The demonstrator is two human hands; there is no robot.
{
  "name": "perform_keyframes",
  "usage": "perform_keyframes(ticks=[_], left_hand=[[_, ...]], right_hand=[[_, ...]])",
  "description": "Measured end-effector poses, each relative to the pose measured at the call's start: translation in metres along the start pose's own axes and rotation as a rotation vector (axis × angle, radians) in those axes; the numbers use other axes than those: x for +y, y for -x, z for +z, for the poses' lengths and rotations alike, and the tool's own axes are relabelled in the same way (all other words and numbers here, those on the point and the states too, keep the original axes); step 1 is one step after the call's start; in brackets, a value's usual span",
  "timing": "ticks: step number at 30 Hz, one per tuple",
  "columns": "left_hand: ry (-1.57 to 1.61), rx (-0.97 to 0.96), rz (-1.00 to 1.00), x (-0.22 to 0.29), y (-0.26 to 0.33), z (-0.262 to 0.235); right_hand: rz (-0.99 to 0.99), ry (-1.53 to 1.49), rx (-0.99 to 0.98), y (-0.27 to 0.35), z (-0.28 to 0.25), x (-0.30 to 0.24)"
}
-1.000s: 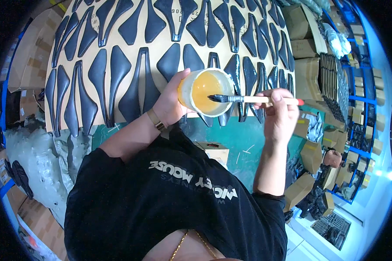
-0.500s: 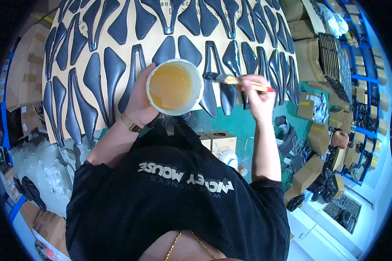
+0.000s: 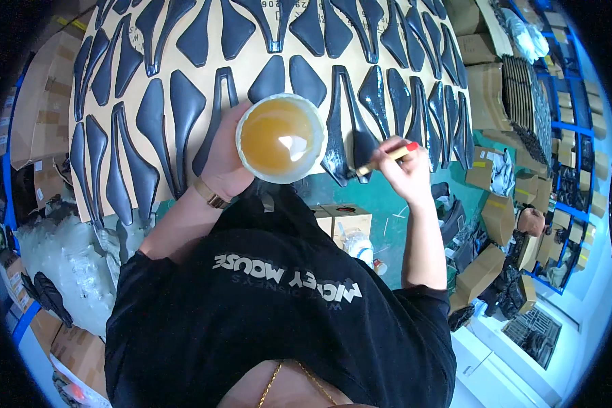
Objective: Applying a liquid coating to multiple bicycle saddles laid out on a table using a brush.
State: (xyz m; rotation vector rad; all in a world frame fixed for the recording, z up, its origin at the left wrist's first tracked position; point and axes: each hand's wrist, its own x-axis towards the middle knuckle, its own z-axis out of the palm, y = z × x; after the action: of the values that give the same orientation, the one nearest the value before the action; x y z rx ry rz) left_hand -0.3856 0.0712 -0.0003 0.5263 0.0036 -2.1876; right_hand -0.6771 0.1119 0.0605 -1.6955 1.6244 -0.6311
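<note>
Far left: cardboard boxes [image 3: 44, 115] and clear plastic bags [image 3: 68, 262] stand beside the table [image 3: 387, 217], clear of the work.

A tan board [image 3: 204, 68] on the table carries rows of dark cut pieces [image 3: 149, 129]. Those on the left half look matt. Several toward the right look wet and glossy, so coating appears done there; how much of the left half is left cannot be judged with certainty.

Left hand [image 3: 226, 158]: raised over the board's near edge, wrist bent back, a band at the wrist. Its grip is closed round the left side of a white bowl [image 3: 281, 138], fingers hidden behind the wall. The bowl is held level, clear of the board, roughly half full of amber liquid.

Just right of the bowl lies a glossy piece [image 3: 336, 129], with a brush [image 3: 381, 158] at its lower end. The bristle tip appears to touch that piece or its neighbour; the exact contact is too small to tell.

Right hand [image 3: 404, 168]: forearm coming up from below, elbow bent, hand above the green table edge. Its grip pinches the wooden handle, fingers pressed together near the red end, the brush angled down and left.

Far right: more boxes [image 3: 486, 95] and blue shelving [image 3: 578, 129], well apart from the hands.
</note>
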Motion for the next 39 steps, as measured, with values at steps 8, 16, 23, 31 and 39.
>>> perform_keyframes(ticks=[8,16,23,31,39], left_hand=[[0.001,-0.033,-0.026,0.004,0.001,-0.001],[-0.039,-0.044,-0.003,0.003,0.002,-0.001],[-0.019,-0.021,-0.032,-0.001,0.000,0.001],[0.031,-0.042,0.030,-0.007,0.003,0.007],[0.051,-0.081,0.135,-0.014,0.002,0.017]], right_hand=[[-0.227,-0.034,-0.019,0.011,0.021,-0.025],[-0.062,-0.072,0.193,0.047,0.017,0.000],[-0.057,-0.237,0.267,0.062,0.013,0.000],[-0.098,-0.237,0.383,0.001,-0.010,0.007],[-0.123,-0.022,0.210,-0.115,-0.018,0.021]])
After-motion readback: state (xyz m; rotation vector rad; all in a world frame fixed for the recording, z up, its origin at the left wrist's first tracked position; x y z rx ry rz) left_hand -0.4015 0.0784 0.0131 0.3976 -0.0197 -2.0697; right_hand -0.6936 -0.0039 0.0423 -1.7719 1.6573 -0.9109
